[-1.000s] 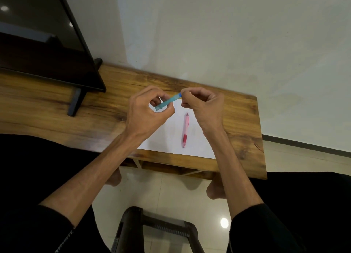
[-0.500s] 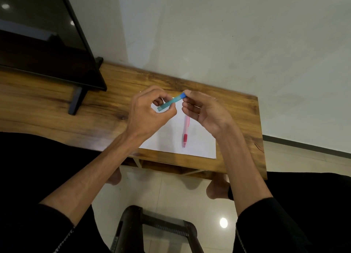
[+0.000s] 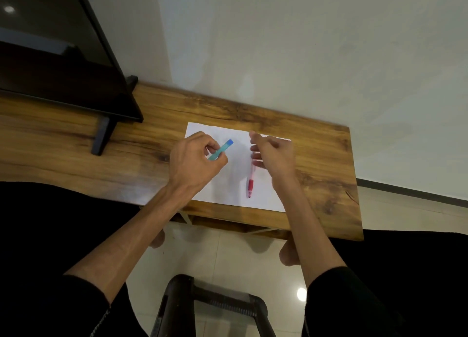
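Grip first: my left hand [image 3: 195, 164] has its fingers curled round the lower part of the teal marker [image 3: 220, 150], held just above the sheet of paper [image 3: 228, 185]. From that pinch the marker's long axis runs diagonally away from me and to the right, and its blue end sticks out free, pointing roughly at the right hand [image 3: 274, 152]. That hand holds nothing (fingers loosely bent, palm turned inward) and stands clearly apart from the blue end. It hovers over the far end of the red pen [image 3: 251, 183], which lies on the paper with its tip towards me and its axis running near to far. I judge the right hand the nearer one to the pen, and it would need only to drop. The paper lies on the wooden table [image 3: 324, 164].
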